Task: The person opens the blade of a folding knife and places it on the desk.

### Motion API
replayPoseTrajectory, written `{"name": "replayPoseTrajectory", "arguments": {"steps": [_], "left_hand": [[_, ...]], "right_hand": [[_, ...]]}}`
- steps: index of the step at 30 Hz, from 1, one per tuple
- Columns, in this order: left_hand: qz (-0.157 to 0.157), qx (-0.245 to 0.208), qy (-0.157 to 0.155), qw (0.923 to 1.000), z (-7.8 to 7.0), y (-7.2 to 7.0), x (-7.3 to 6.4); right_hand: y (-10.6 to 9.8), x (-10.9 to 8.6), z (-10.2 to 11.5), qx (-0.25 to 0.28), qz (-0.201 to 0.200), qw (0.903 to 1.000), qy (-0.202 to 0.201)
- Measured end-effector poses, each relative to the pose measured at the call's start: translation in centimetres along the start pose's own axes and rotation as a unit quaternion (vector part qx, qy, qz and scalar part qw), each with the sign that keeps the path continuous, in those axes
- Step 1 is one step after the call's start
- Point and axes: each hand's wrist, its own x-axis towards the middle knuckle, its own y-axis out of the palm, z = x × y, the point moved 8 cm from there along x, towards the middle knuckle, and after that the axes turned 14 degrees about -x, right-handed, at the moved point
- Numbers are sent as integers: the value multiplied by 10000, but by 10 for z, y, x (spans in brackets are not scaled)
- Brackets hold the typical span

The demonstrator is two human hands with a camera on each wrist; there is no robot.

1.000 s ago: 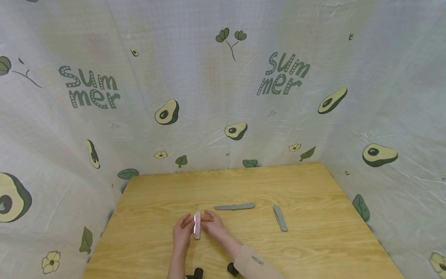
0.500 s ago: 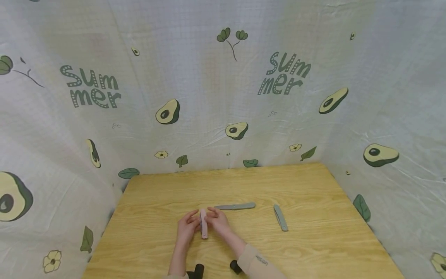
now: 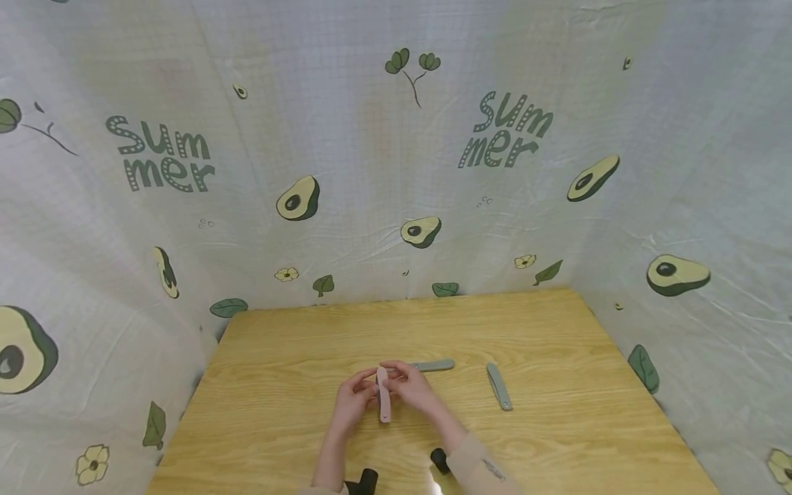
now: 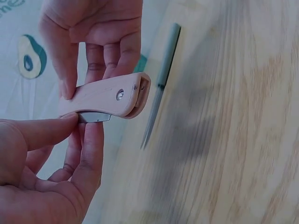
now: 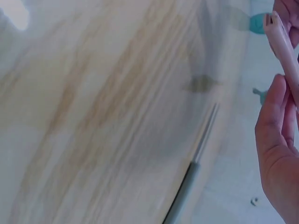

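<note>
A pink folding knife (image 3: 384,405) is held up between both hands over the table, its blade (image 4: 95,117) folded along the handle with the metal edge showing. My left hand (image 3: 351,407) pinches the blade with thumb and fingers, as the left wrist view shows. From the other side my right hand (image 3: 418,390) grips the pink handle (image 4: 103,96) between thumb and fingers. Just behind the hands lies a grey-green folding knife (image 3: 436,365), opened out flat; its blade is partly hidden by the right hand in the head view.
A second grey-green folding knife (image 3: 498,387), folded, lies on the wooden table (image 3: 575,426) to the right. Printed cloth (image 3: 346,137) hangs along the back and sides. Black devices (image 3: 368,481) sit at the wrists.
Both hands have moved to the right with the pink knife. The right hand now overlaps the opened grey-green knife's blade. The pink knife has turned slightly; the grey-green knives stay put.
</note>
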Motion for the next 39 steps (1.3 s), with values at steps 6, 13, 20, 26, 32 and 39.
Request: {"name": "replayPoseTrajectory", "arguments": {"steps": [6, 13, 20, 26, 32, 39], "left_hand": [[114, 182, 59, 9998, -3, 18, 0], [315, 137, 93, 9994, -5, 36, 1], [539, -229, 251, 9980, -7, 48, 5], [628, -177, 240, 9976, -8, 53, 8], [621, -71, 221, 9978, -8, 57, 9], [615, -41, 227, 9978, -5, 57, 10]], "right_hand": [[-17, -12, 3, -98, 44, 9999, 32], [-35, -22, 7, 132, -119, 9998, 0], [-48, -28, 10, 78, -159, 9998, -101], [-53, -32, 15, 145, -157, 9997, -95], [-59, -46, 40, 134, -135, 9998, -70], [-58, -33, 12, 198, -180, 9996, -59]]}}
